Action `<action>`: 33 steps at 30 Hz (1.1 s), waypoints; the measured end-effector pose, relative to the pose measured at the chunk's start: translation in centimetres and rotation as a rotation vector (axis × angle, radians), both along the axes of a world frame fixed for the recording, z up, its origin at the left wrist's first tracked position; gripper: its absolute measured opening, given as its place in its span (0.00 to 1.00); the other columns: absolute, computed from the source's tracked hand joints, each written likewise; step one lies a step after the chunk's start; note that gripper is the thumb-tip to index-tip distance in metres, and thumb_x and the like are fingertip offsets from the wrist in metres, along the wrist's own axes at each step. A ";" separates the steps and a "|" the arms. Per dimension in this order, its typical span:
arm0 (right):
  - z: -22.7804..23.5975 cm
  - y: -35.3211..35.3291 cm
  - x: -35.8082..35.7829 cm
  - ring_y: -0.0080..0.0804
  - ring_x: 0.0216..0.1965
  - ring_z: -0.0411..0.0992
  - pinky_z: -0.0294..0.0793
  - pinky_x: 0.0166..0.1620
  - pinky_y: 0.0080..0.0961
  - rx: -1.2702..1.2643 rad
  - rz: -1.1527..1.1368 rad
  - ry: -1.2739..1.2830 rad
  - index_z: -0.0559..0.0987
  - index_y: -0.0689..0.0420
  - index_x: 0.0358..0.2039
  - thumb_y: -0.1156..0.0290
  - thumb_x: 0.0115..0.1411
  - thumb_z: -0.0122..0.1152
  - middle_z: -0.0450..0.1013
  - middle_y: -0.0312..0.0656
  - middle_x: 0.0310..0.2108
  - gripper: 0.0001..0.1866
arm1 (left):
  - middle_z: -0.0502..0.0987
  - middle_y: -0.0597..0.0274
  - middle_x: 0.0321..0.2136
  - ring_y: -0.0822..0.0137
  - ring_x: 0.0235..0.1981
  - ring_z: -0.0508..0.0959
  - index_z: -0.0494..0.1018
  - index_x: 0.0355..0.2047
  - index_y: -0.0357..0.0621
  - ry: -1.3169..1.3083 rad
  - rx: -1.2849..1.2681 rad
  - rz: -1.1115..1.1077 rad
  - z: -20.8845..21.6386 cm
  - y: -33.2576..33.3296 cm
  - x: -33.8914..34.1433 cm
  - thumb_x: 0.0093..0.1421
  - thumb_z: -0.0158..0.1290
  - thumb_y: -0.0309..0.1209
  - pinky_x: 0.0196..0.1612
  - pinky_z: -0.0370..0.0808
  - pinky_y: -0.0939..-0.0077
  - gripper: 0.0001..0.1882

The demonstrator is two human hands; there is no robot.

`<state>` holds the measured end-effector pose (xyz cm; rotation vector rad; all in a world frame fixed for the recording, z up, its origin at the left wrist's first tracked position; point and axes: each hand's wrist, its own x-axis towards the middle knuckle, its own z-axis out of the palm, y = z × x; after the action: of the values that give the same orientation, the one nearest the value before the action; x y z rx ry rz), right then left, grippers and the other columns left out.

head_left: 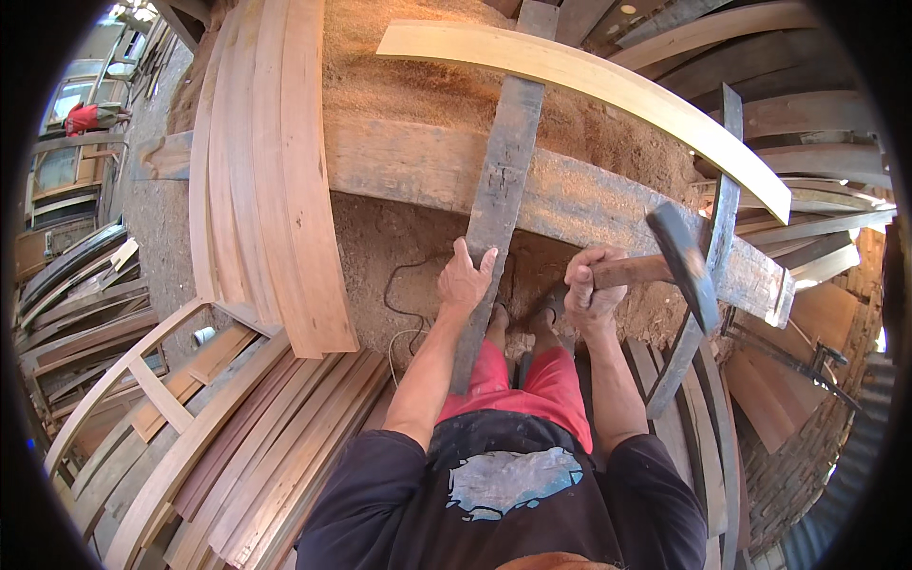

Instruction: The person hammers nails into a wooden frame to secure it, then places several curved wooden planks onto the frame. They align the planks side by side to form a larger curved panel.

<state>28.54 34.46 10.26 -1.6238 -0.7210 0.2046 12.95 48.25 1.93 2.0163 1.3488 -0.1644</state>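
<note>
Sawdust floor (399, 76): fills the upper middle of the frame, pale heaped shavings above, darker trodden dirt below, with a thin dark cord (404, 304) looping across it at centre.
Curved board stack (271, 171): long bowed planks standing on edge at left of centre, running from the top of the frame down to mid-height.
Lower-left timber (237, 446): more bowed boards and a pale frame piece fan out across the lower left.
Heavy beam (570, 204): a weathered grey timber crossing the middle of the frame from left to right, dipping toward the right.
Pale curved plank (589, 81): arcs across the upper right, lying over the top of the grey plank.
Grey plank (499, 190): long and narrow, its long axis running from the top centre down toward the person's legs, leaning slightly left at the bottom; it crosses over the heavy beam.
Second grey strip (708, 275): a thinner strip at right, roughly parallel to the plank, behind the hammer head.
Left hand (465, 280): fingers spread and pressed flat on the grey plank's lower stretch, steadying it; this is the nearer hand to the plank.
Right hand (591, 285): fingers wrapped tight round the wooden handle, just right of the plank and apart from it.
Hammer (679, 261): dark head raised at centre right, handle roughly level, so the plank lies to the left of the head.
</note>
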 end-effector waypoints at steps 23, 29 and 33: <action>-1.3 0.6 4.1 0.69 0.30 0.74 0.70 0.33 0.58 -0.990 0.554 -0.236 0.70 0.65 0.45 0.55 0.70 0.52 0.75 0.67 0.28 0.21 | 0.81 0.31 0.35 0.31 0.40 0.80 0.65 0.49 0.38 0.052 -0.010 0.112 -0.5 -1.8 -2.4 0.69 0.43 0.57 0.45 0.75 0.38 0.30; 7.6 4.1 2.2 0.66 0.27 0.71 0.73 0.36 0.53 -0.192 0.465 -0.172 0.70 0.66 0.49 0.51 0.71 0.49 0.73 0.57 0.24 0.26 | 0.80 0.31 0.36 0.31 0.41 0.80 0.65 0.47 0.39 0.093 -0.008 0.133 -0.9 -1.3 -2.0 0.68 0.43 0.57 0.45 0.75 0.39 0.29; -4.5 -0.4 5.2 0.67 0.28 0.74 0.73 0.34 0.54 -1.102 0.531 -0.306 0.70 0.65 0.51 0.59 0.70 0.52 0.75 0.65 0.35 0.21 | 0.80 0.31 0.36 0.32 0.41 0.80 0.66 0.47 0.40 0.061 -0.023 0.113 -0.2 -1.4 -1.5 0.68 0.43 0.57 0.44 0.75 0.39 0.29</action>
<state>33.78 34.02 5.73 -2.4888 -1.4206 0.8653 11.49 46.83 1.78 1.9239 1.4885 -0.1899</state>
